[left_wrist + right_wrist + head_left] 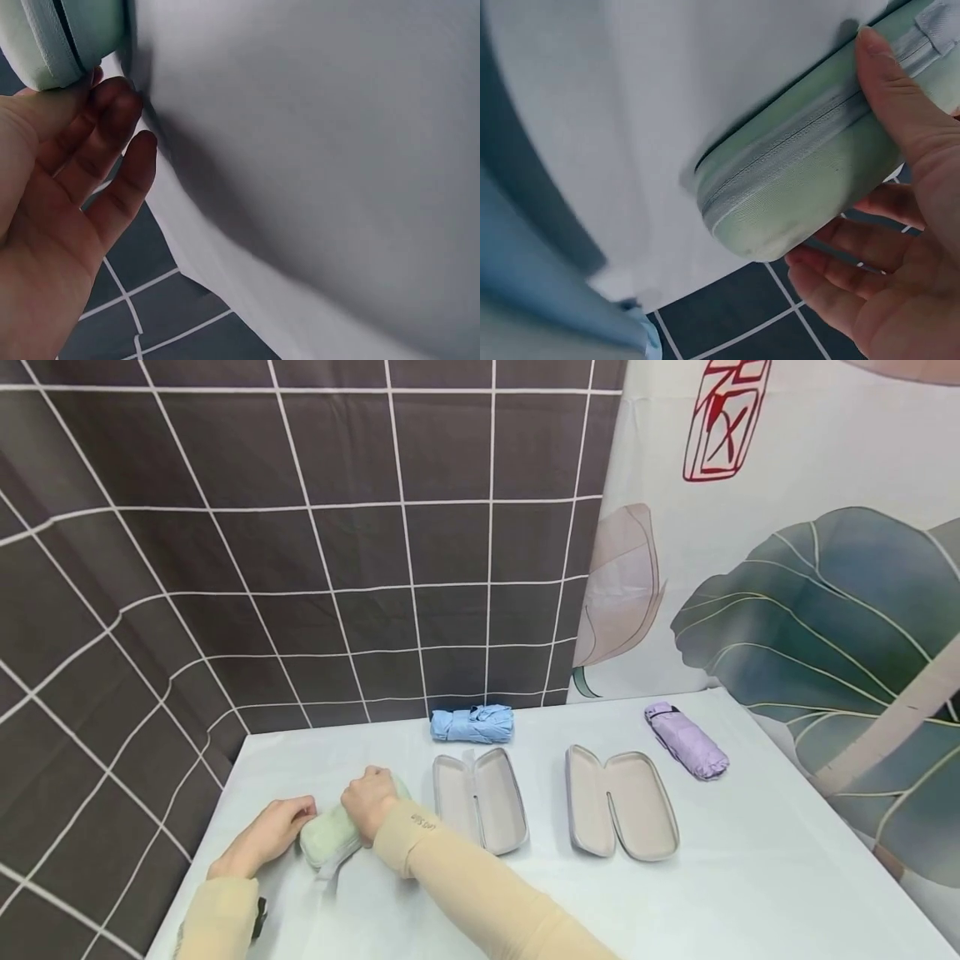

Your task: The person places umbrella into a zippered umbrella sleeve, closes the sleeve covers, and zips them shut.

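A closed light green zip case [324, 838] with a grey zipper band lies on the left part of the white table. My right hand [371, 803] grips it from above. In the right wrist view the thumb [891, 79] presses by the zipper near a grey fabric tab [939, 26], with the fingers round the opposite side. My left hand [264, 837] holds the near-left end of the case between thumb and fingers; in the left wrist view that end [64, 37] sits above the thumb, with the other fingers loosely bent.
Two grey-lined zip cases, one in the middle [501, 802] and one farther right [643, 806], lie unfolded on the table [757, 860]. Behind them is a folded blue umbrella [471, 725]; a folded purple umbrella [686, 739] lies at the back right. Dark grid cloth [337, 552] hangs behind.
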`<action>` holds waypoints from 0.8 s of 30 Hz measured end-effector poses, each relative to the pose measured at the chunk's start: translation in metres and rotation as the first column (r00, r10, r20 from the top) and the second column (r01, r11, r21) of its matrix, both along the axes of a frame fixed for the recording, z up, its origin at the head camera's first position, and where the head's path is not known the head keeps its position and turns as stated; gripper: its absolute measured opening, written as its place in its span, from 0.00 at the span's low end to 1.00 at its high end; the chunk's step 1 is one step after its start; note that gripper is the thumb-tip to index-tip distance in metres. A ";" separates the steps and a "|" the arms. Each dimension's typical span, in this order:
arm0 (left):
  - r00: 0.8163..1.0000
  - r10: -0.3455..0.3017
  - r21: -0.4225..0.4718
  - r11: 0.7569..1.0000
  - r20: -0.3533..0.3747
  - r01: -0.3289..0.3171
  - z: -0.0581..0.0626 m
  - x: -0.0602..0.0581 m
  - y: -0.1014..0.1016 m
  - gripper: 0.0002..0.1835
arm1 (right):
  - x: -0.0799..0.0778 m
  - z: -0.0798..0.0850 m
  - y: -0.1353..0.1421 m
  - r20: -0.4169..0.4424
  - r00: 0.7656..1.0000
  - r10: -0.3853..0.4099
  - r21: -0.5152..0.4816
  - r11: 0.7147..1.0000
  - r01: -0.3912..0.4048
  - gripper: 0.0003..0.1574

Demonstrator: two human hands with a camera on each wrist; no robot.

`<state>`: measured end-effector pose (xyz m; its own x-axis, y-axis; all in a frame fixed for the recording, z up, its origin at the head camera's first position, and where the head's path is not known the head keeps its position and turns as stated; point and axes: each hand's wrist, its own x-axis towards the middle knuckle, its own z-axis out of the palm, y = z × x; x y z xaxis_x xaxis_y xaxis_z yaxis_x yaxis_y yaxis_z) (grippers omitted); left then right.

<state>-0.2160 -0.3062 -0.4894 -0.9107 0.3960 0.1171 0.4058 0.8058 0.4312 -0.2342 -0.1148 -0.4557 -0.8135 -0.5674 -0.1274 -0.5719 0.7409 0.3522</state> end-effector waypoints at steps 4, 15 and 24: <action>1.000 -0.001 -0.009 1.000 -0.008 0.001 -0.003 0.002 -0.004 0.11 | 0.003 0.001 -0.001 0.022 0.999 -0.042 -0.015 0.999 0.042 0.44; 0.996 0.082 -0.058 0.995 0.036 -0.079 -0.005 0.008 -0.010 0.10 | 0.008 -0.001 -0.002 0.146 0.963 -0.226 -0.135 0.960 0.245 0.56; 0.992 0.121 -0.074 0.990 0.021 -0.119 -0.004 0.010 -0.011 0.08 | 0.010 -0.008 -0.007 0.127 0.938 -0.323 -0.182 0.922 0.342 0.54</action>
<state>-0.2061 -0.3171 -0.4937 -0.9545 0.2902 0.0686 0.2940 0.8775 0.3788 -0.2237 -0.1221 -0.4638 -0.9497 -0.2876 -0.1241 -0.3034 0.9430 0.1365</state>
